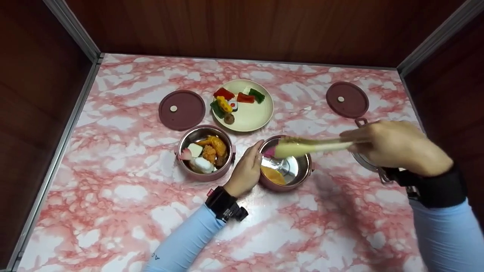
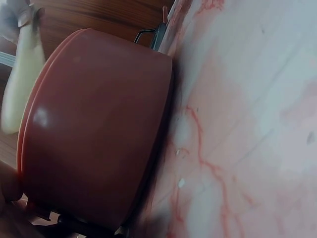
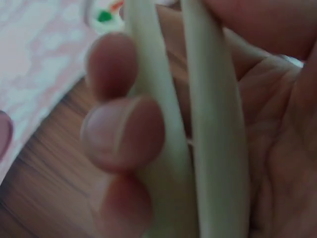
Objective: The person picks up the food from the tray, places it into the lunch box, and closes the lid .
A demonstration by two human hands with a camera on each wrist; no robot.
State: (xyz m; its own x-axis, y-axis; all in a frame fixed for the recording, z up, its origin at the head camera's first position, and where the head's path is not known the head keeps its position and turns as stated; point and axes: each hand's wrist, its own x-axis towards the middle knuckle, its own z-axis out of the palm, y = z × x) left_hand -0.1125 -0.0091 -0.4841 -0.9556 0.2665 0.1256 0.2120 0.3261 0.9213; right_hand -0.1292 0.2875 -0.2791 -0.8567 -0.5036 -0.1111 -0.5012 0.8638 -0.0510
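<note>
My right hand [image 1: 397,145] grips a pair of pale cream tongs [image 1: 329,146]. In the right wrist view fingers curl round both arms of the tongs [image 3: 215,114]. Their broad end is over the right-hand pot [image 1: 285,188], blurred by motion. Inside that pot lie an orange-yellow piece [image 1: 273,175] and a pink piece [image 1: 269,152], partly hidden by the tongs. My left hand [image 1: 244,172] rests against the pot's left side, fingers extended along its wall. In the left wrist view the reddish-brown pot [image 2: 94,129] stands close, with fingertips at its rim.
Left of my left hand stands another pot [image 1: 206,176] with several food pieces. Behind is a cream plate [image 1: 253,117] of colourful food pieces. Two maroon lids [image 1: 189,113] [image 1: 353,104] lie at the back. A metal-rimmed vessel [image 1: 363,161] is partly under my right hand. Wooden walls surround the table.
</note>
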